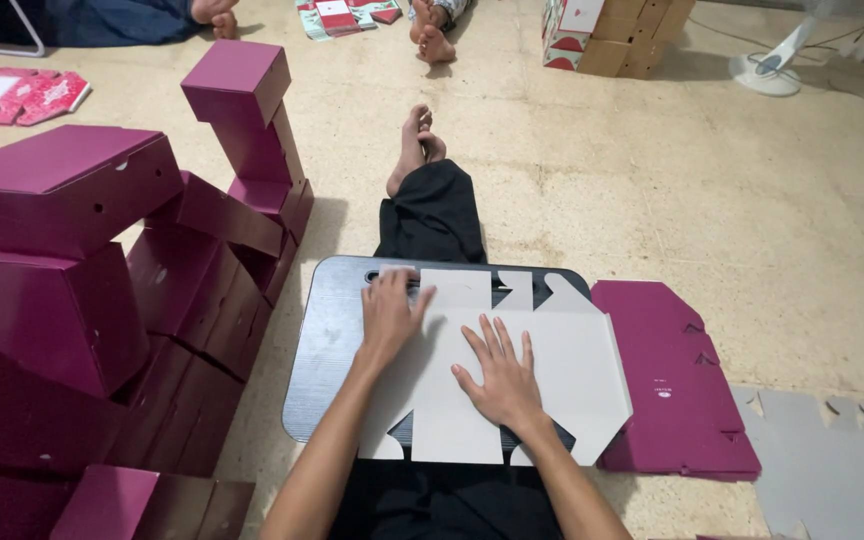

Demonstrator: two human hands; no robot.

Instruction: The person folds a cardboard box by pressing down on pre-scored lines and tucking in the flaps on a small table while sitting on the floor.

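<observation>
A flat white die-cut cardboard box blank [572, 370] lies on a dark lap board [324, 340] across my legs. My left hand [390, 312] presses on the blank's upper left part, near the board's handle slot, fingers curled over a flap. My right hand [500, 372] lies flat on the middle of the blank with its fingers spread. Neither hand grips anything.
A pile of folded magenta boxes [82, 290] stands at my left. A stack of flat magenta blanks [672, 380] lies right of the board, grey flat blanks [822, 450] beyond it. Other people's bare feet [432, 35], cartons [612, 30] and a fan base [767, 70] are across the floor.
</observation>
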